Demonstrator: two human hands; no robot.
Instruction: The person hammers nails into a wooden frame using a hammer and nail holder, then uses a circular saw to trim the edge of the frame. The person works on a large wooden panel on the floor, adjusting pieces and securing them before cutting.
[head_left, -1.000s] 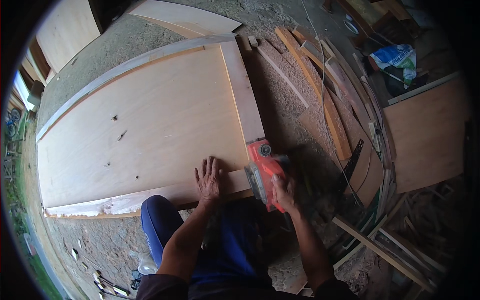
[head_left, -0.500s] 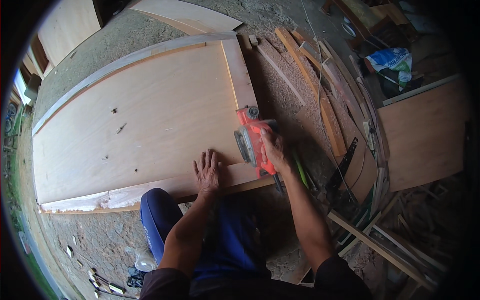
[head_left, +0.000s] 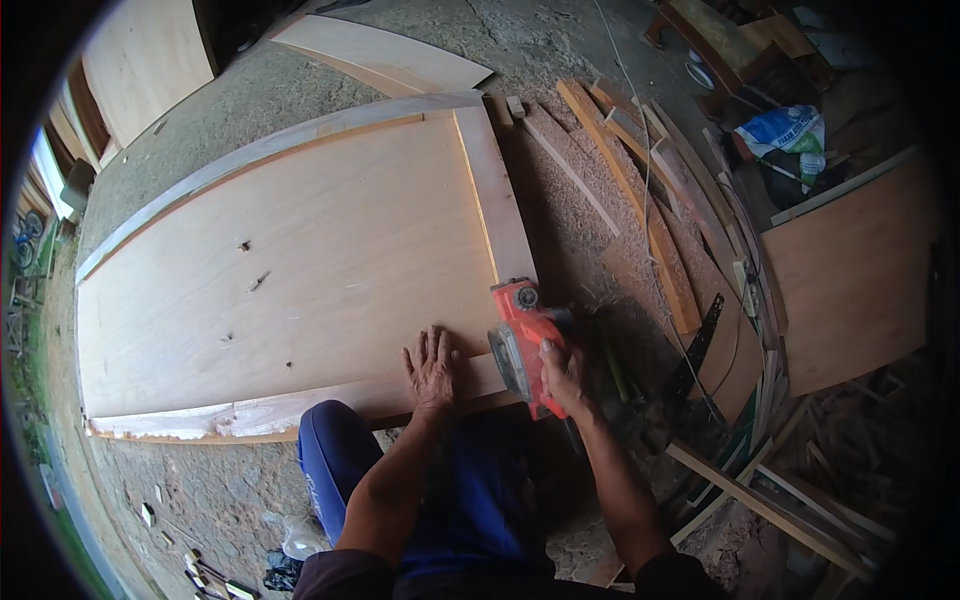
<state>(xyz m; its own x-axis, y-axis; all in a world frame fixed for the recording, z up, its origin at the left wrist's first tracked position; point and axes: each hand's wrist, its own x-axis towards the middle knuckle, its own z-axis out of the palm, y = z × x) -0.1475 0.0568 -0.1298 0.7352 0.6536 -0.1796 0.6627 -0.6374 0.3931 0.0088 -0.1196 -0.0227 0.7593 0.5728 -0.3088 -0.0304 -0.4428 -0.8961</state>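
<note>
A large flat wooden door panel (head_left: 350,230), framed by raised boards, lies before me. Over its near right corner, along the right-hand frame board (head_left: 502,190), sits a red electric hand planer (head_left: 527,322). My right hand (head_left: 564,380) is closed round the planer's rear handle. Its underside is hidden, so I cannot tell how fully it touches the wood. Left of the planer, my left hand (head_left: 432,376) rests flat, fingers spread, where the panel meets the near frame board (head_left: 300,400). My knee is against that near edge.
Wood shavings and long timber strips (head_left: 640,210) lie right of the panel. A black-bladed handsaw (head_left: 700,345) lies nearer, beside a cable. Offcuts (head_left: 770,510) fill the lower right. A brown board (head_left: 850,270) and a blue-white bag (head_left: 785,130) are farther right.
The planer, in my right hand, has come toward me along the right-hand frame board. My left hand keeps its place on the panel. The whole view has shifted slightly.
</note>
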